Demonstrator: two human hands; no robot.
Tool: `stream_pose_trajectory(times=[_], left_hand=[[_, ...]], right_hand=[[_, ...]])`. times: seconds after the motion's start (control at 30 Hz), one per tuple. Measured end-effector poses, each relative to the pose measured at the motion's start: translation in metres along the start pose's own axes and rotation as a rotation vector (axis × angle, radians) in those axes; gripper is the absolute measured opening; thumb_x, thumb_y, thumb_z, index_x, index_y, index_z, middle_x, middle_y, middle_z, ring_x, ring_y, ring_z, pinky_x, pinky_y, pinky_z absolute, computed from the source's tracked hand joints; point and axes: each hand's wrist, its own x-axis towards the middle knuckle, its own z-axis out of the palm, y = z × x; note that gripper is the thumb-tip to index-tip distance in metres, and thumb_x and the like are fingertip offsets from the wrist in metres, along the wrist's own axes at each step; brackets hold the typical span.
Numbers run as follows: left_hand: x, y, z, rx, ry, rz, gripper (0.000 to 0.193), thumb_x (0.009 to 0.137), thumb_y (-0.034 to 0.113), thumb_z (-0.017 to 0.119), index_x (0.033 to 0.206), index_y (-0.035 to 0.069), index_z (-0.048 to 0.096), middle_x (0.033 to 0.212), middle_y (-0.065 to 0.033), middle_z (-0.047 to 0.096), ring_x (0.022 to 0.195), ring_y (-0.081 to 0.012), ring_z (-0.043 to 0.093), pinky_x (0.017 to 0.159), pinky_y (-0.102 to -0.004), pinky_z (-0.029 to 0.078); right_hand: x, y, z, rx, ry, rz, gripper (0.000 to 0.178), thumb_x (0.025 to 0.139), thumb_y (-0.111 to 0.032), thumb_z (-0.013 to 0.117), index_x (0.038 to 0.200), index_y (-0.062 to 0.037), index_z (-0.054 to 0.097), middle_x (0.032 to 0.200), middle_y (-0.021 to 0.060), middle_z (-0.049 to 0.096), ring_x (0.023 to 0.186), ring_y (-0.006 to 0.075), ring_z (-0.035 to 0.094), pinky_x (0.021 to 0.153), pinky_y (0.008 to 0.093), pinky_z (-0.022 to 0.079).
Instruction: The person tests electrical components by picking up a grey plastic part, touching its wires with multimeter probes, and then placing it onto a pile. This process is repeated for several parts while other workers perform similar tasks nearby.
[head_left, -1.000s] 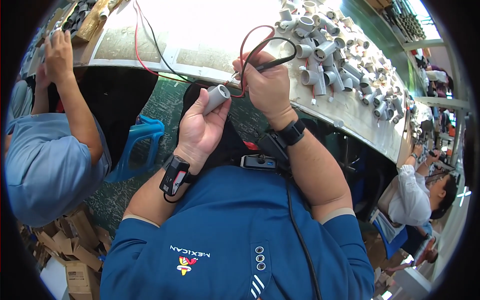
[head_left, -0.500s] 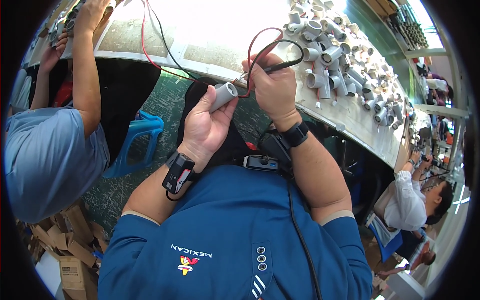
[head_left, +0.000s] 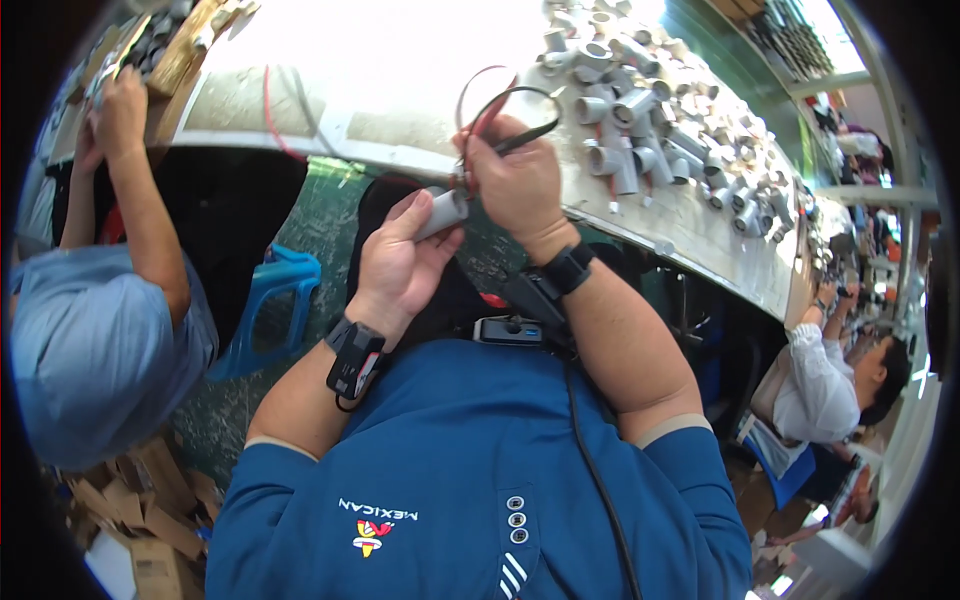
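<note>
A short, smooth grey plastic tube (head_left: 442,214) is held off the bench, on the person's side of the near edge of the long, pale-topped bench (head_left: 385,140). Its long axis slants from the left palm up and rightward, so the open round end faces away from the left hand (head_left: 395,262) and toward the right. That end lies just below the fingertips of the right hand (head_left: 520,180), near them.

The left hand carries the tube alone, thumb across its upper side and fingers curled beneath, closed on it. The right hand is bent closed in a pinch on a slim black probe with a looped black lead (head_left: 557,110) and a thicker red probe-like piece (head_left: 492,113) (the tips are blurred, so I cannot tell whether they touch anything).

Along the bench's right-hand stretch, toward the far edge, lies a heap of grey plastic pipe fittings (head_left: 625,172). A thin red wire (head_left: 268,110) crosses the near edge left of the hands.
</note>
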Motion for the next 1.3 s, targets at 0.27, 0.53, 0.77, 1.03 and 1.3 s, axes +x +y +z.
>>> stream_pose_trajectory(times=[0.27,0.53,0.77,1.03,1.3], left_hand=[[0.033,0.02,-0.005,0.546,-0.03,-0.094,0.034,0.112,0.026,0.052,0.136,0.005,0.063,0.116,-0.0068,0.075,0.093,-0.0199,0.074,0.073,-0.0343,0.062],[0.083,0.038,-0.044,0.566,-0.385,-0.305,0.039,0.113,0.029,0.05,0.132,-0.002,0.063,0.116,-0.013,0.074,0.099,-0.0234,0.073,0.086,-0.0355,0.061],[0.091,0.053,-0.06,0.952,-0.272,-0.016,0.04,0.11,0.03,0.055,0.13,-0.005,0.062,0.12,-0.0171,0.068,0.105,-0.028,0.065,0.094,-0.0394,0.052],[0.036,0.03,0.014,1.355,0.195,0.126,0.049,0.102,0.039,0.067,0.128,-0.001,0.071,0.124,-0.0201,0.072,0.103,-0.0382,0.071,0.09,-0.0392,0.055],[0.029,0.029,0.009,1.154,-0.038,0.038,0.027,0.102,0.016,0.054,0.119,-0.001,0.065,0.091,-0.0078,0.061,0.065,-0.0172,0.057,0.055,-0.0258,0.042]], right_hand=[[0.006,0.04,0.015,-0.015,0.126,-0.26,0.016,0.089,-0.018,0.075,0.088,-0.0035,0.068,0.078,0.0191,0.069,0.072,0.0351,0.07,0.068,0.0443,0.056],[0.004,0.028,0.013,-0.007,0.209,-0.176,0.017,0.075,-0.012,0.079,0.082,-0.0009,0.069,0.078,0.0219,0.07,0.077,0.0387,0.072,0.073,0.0437,0.056],[0.0,0.013,0.015,0.041,0.195,-0.197,0.014,0.073,-0.007,0.076,0.079,0.0004,0.067,0.077,0.0213,0.07,0.077,0.0398,0.071,0.072,0.0444,0.055],[-0.001,0.015,0.009,0.077,0.197,-0.161,0.012,0.073,-0.004,0.074,0.079,0.0013,0.065,0.076,0.0212,0.069,0.076,0.0398,0.07,0.072,0.0446,0.054],[-0.005,0.014,0.01,0.096,0.192,-0.177,0.012,0.074,-0.004,0.074,0.08,0.0013,0.065,0.076,0.0213,0.069,0.076,0.0398,0.07,0.072,0.0444,0.054]])
